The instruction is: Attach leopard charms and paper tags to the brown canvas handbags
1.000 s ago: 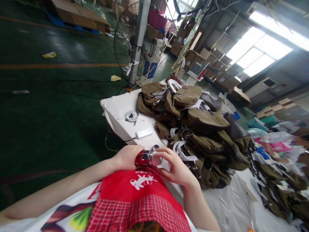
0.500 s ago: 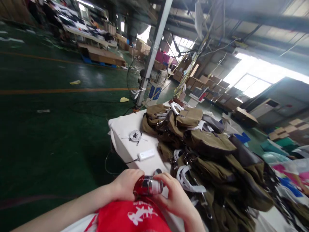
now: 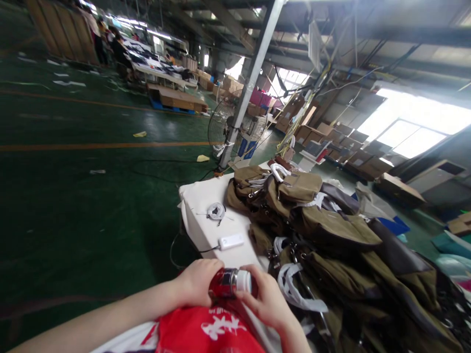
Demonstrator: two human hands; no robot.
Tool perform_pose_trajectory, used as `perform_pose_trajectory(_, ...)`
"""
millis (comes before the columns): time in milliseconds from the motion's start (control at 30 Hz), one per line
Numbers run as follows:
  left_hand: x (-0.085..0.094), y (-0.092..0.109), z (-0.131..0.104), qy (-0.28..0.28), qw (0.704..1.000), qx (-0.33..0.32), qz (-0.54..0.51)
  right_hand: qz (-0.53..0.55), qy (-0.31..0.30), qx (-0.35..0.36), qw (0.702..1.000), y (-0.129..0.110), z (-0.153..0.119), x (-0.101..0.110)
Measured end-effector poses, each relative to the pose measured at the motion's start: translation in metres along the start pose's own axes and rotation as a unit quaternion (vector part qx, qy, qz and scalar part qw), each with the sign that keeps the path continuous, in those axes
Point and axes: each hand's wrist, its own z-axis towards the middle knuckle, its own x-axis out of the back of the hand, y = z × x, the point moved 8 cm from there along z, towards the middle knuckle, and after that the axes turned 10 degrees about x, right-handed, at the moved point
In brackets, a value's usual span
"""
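Observation:
A small bottle [image 3: 227, 283] with dark red contents or label lies sideways in front of my red-and-white clothing. My left hand [image 3: 200, 279] is wrapped round its body, covering the bottom end. At the other end is a white cap [image 3: 244, 281], with the thumb and fingers of my right hand [image 3: 265, 296] closed about it. Just beyond my hands, a white power strip [image 3: 231, 241] with a dark cord rests on a white-covered table [image 3: 198, 196]. A coiled pale cable [image 3: 216, 211] lies farther back on it.
Brown-olive bags [image 3: 331, 225] with white-wrapped handles are heaped along the table to my right. A slanting metal post [image 3: 252, 83] and a large fan [image 3: 220, 127] stand behind the table. Green floor [image 3: 91, 206] stretches left, with people and a work table [image 3: 158, 73] far off.
The view has turned left, shifting the surroundings rightward in the picture. Both hands stay on the bottle, and its white cap shows more plainly between my right fingers.

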Motion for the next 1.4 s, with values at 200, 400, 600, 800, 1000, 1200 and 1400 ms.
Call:
perform_pose_trajectory(200, 0.005, -0.008, -0.002, 0.063, 0.997, 0.036, 0.002, 0.151, 0.023, -0.05, 0.987, 0.088, 0.018, -0.011)
perform_pose_trajectory(400, 0.006, -0.016, -0.005, 0.073, 0.996, 0.053, -0.022, -0.01, 0.059, -0.314, 0.948, 0.229, -0.007, -0.041)
perform_pose_trajectory(600, 0.003, -0.021, -0.006, 0.077, 0.995, 0.063, -0.022, -0.05, 0.035, -0.302, 0.951, 0.249, -0.007, -0.105)
perform_pose_trajectory(800, 0.003, -0.026, -0.008, 0.091, 0.994, 0.055, -0.031, -0.074, 0.055, -0.245, 0.965, 0.227, 0.018, -0.102)
perform_pose_trajectory(1000, 0.004, -0.032, -0.009, 0.088, 0.993, 0.069, -0.034, -0.055, 0.022, 0.006, 0.998, 0.12, 0.044, -0.045)
perform_pose_trajectory(1200, 0.005, -0.033, -0.008, 0.086, 0.993, 0.054, -0.053, 0.032, 0.059, 0.109, 0.992, 0.025, 0.031, 0.016)
perform_pose_trajectory(1400, 0.006, -0.028, -0.007, 0.074, 0.995, 0.04, -0.051, 0.066, 0.016, 0.124, 0.99, -0.007, 0.032, 0.021)
